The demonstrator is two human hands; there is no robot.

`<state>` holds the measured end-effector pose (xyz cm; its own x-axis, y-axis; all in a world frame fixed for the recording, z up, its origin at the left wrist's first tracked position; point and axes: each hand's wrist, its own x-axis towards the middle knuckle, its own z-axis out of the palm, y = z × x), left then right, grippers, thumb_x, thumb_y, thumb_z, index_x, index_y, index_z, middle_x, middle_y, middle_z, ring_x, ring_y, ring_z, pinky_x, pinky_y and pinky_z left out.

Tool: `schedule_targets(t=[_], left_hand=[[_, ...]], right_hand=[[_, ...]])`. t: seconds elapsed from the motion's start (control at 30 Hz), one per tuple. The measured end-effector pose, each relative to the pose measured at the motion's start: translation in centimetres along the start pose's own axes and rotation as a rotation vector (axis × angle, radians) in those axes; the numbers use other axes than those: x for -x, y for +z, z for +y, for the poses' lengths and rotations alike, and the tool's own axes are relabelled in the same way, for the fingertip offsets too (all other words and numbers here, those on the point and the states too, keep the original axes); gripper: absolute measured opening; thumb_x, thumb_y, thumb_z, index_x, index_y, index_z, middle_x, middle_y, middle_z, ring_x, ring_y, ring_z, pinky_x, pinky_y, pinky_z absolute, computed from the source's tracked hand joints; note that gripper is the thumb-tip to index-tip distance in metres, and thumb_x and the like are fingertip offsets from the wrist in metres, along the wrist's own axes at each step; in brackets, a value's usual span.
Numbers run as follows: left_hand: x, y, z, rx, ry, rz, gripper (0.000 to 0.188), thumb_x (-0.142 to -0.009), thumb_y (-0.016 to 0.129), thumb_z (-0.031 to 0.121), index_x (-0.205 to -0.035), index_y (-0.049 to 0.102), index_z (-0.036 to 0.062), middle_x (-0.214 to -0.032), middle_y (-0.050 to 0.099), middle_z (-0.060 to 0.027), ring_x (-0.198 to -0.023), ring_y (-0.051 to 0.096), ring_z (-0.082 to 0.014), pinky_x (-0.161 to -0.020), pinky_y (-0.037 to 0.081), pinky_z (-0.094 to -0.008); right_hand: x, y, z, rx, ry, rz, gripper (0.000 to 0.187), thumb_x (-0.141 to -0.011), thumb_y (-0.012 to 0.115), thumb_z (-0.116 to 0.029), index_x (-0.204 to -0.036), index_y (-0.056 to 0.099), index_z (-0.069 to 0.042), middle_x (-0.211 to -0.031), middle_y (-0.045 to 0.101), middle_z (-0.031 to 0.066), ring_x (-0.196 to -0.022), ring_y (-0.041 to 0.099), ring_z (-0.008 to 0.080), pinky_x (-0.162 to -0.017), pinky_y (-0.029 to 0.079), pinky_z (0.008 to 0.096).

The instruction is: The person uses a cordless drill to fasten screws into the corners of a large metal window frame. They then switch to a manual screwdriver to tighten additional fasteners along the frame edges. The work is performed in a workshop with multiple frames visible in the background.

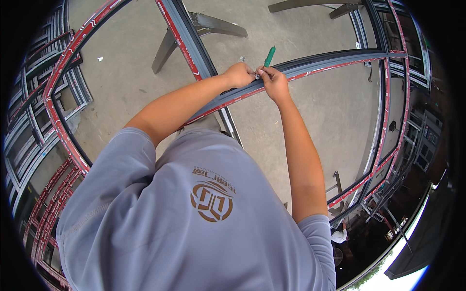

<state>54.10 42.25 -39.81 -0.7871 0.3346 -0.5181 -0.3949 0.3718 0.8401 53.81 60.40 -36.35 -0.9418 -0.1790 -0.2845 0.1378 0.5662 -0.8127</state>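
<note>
Hands (240, 74) (273, 81) meet on grey frame bar (320, 63), right gripping green-handled tool (269, 56).

Frame on trestles over concrete

My grey, red-taped window frame (310, 65) lay across metal trestles (194, 29) at twelve o'clock, on the bare concrete floor (121, 72); more frames (29, 121) were stacked at nine o'clock.

We have a single view, from a wide fisheye camera worn on the head, looking steeply down over our own chest and grey shirt (194, 228). Our forearms rise from the lower part of the picture toward the upper middle, where both hands meet close to the lens at a crossbar of the big window frame (335, 60). Beyond it the concrete floor (121, 72) lies farther off. Straight bars bend toward the dark round rim, and the corners are black.
</note>
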Motion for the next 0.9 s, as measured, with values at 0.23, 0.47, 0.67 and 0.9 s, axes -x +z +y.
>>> schedule_targets(t=[0.23, 0.47, 0.67, 0.9], left_hand=[[-0.1, 1.2, -0.5, -0.042, -0.006, 0.109, 0.029, -0.091, 0.075, 0.027, -0.107, 0.080, 0.0027, -0.093, 0.078, -0.0177, -0.082, 0.072, -0.0234, -0.079, 0.054, -0.0351], [-1.2, 1.5, -1.0, 0.087, 0.022, 0.038, 0.028, -0.092, 0.076, 0.027, -0.102, 0.080, 0.0015, -0.089, 0.077, -0.0128, -0.078, 0.069, -0.0198, -0.076, 0.054, -0.0337], [-1.1, 0.7, -0.4, 0.288, -0.134, -0.051, 0.024, -0.093, 0.075, 0.028, -0.095, 0.081, 0.0047, -0.072, 0.065, 0.0005, -0.063, 0.052, -0.0088, -0.057, 0.040, -0.0274], [-1.1, -0.4, -0.1, 0.363, -0.254, -0.201, 0.019, -0.095, 0.073, 0.032, -0.097, 0.079, 0.0133, -0.065, 0.050, 0.0068, -0.059, 0.041, -0.0049, -0.054, 0.028, -0.0251]], right_hand=[[0.9, 0.2, -0.6, 0.187, -0.168, 0.091, 0.017, -0.094, 0.070, -0.013, -0.104, 0.077, -0.001, -0.094, 0.076, 0.0182, -0.085, 0.074, 0.0353, -0.093, 0.056, 0.0386], [0.8, -1.6, 0.5, 0.176, -0.009, 0.020, 0.019, -0.097, 0.068, -0.018, -0.103, 0.077, -0.004, -0.094, 0.077, 0.0178, -0.084, 0.073, 0.0325, -0.091, 0.056, 0.0377], [-0.4, -3.0, -0.4, 0.269, 0.044, -0.189, 0.021, -0.101, 0.064, -0.013, -0.113, 0.076, -0.001, -0.107, 0.078, 0.0143, -0.097, 0.074, 0.0217, -0.089, 0.055, 0.0347], [-0.6, -3.8, -2.9, 0.368, -0.060, -0.235, 0.020, -0.097, 0.068, -0.019, -0.105, 0.076, -0.001, -0.098, 0.075, 0.0214, -0.091, 0.072, 0.0381, -0.082, 0.056, 0.0437]])
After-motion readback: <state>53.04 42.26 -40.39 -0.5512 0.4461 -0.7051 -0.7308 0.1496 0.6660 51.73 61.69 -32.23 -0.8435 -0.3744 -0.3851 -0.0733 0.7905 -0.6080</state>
